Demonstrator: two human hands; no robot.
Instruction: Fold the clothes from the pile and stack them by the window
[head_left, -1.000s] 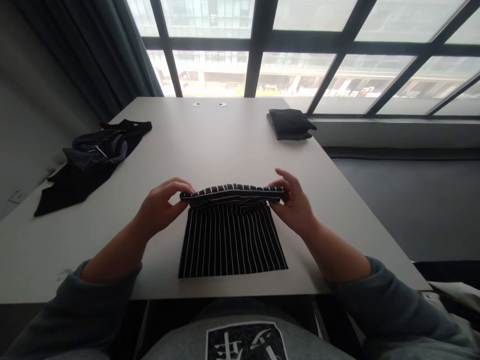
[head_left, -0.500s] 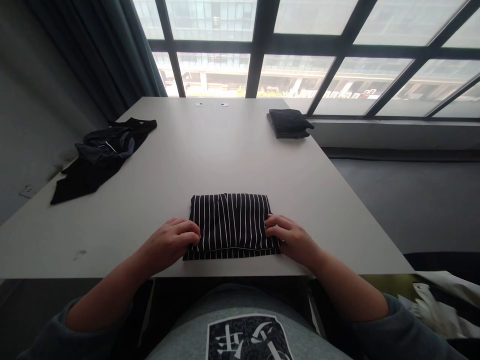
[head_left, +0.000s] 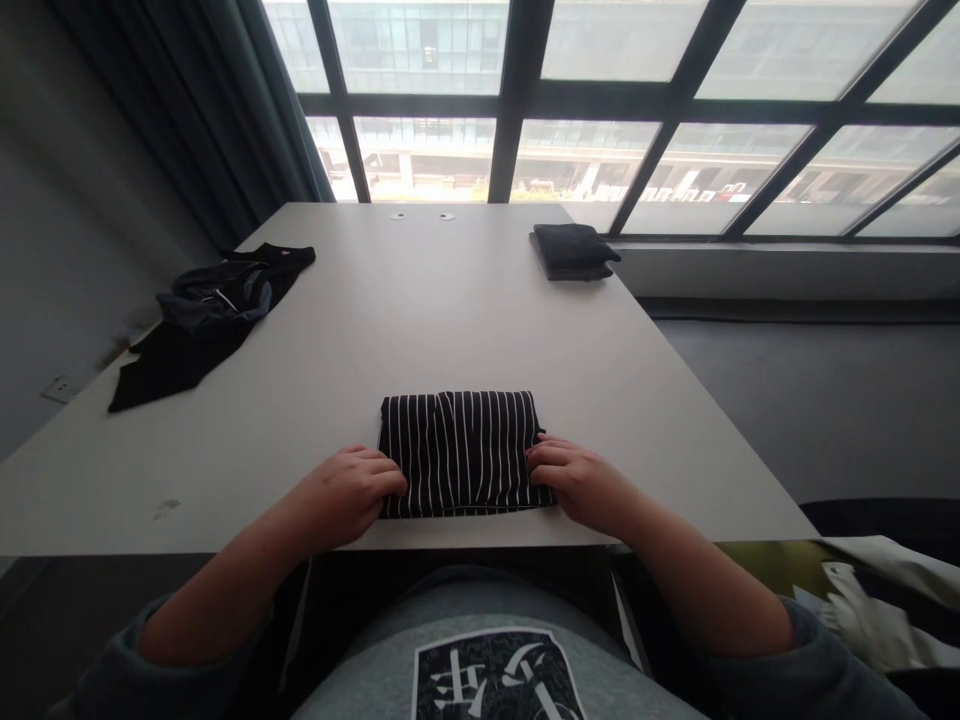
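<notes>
A black garment with white stripes (head_left: 461, 450) lies folded into a rectangle near the front edge of the white table. My left hand (head_left: 356, 492) has its fingers curled over the garment's lower left side, pinching the cloth. At the opposite side, my right hand (head_left: 576, 480) grips the lower right edge, with the fingertips on top of the fabric. The thumbs are mostly hidden. A narrow strip of the under layer shows along the near edge. What kind of garment it is, I cannot tell in this folded shape.
Dark clothes (head_left: 214, 310) lie loosely heaped on the left of the table (head_left: 420, 310). A folded black stack of cloth (head_left: 574, 252) sits at the far right corner. Windows (head_left: 592, 160) stand behind, and a curtain (head_left: 202, 110) hangs at left. White cloth (head_left: 862, 610) lies at lower right.
The garment's upper layer now reaches nearer the front edge, so the under strip shows less. My left hand has shifted slightly right with its grip on the cloth. The camera view has tilted a little.
</notes>
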